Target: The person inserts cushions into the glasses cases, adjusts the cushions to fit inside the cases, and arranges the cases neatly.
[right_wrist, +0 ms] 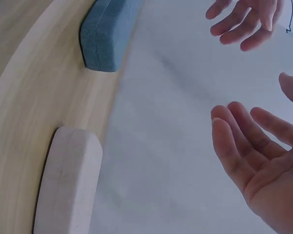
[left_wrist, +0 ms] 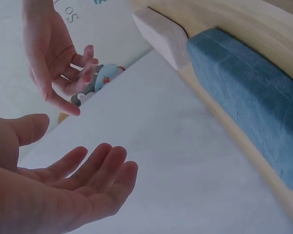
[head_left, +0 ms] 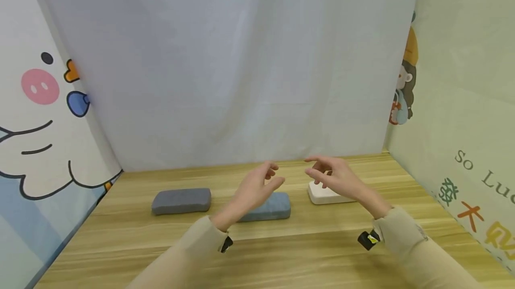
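Both hands hover above the table with nothing in them, a gap between them. My left hand (head_left: pixel 254 187) is over the blue glasses case (head_left: pixel 270 208), hiding part of it; its fingers are loosely bent. Near the white glasses case (head_left: pixel 327 195) my right hand (head_left: pixel 335 176) is raised, covering some of its top, fingers relaxed and apart. A grey glasses case (head_left: pixel 182 201) lies at the left, away from both hands. The left wrist view shows the blue case (left_wrist: pixel 249 97) and the white case (left_wrist: pixel 161 36) closed, apart from the fingers.
The cases stand in a row on a wood-grain table (head_left: pixel 281 257). A pale curtain (head_left: pixel 225 65) hangs along the back edge. Printed cloth walls close in the left side (head_left: pixel 36 146) and the right side (head_left: pixel 454 101). Small dark devices sit at both wrists.
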Action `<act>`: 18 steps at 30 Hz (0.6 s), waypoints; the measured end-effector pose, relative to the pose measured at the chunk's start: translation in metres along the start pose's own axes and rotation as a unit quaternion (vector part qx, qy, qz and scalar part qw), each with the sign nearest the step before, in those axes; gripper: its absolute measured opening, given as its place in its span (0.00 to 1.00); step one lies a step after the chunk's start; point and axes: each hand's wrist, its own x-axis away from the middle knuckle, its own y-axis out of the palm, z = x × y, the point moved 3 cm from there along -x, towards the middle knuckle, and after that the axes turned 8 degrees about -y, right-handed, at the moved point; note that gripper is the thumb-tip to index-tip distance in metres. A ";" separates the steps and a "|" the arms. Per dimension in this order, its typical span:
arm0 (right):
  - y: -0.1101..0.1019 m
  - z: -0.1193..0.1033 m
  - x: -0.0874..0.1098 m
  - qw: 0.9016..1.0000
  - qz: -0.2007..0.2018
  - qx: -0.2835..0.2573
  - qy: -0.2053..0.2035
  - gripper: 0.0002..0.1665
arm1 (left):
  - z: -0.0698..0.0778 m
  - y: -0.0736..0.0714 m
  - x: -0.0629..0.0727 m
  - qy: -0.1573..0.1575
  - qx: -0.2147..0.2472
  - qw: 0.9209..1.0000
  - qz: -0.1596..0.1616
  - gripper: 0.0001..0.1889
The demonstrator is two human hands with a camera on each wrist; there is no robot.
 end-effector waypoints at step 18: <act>0.003 -0.024 -0.017 0.984 0.047 0.145 -0.090 0.30 | -0.020 -0.047 0.007 0.038 -0.133 0.989 0.057 0.32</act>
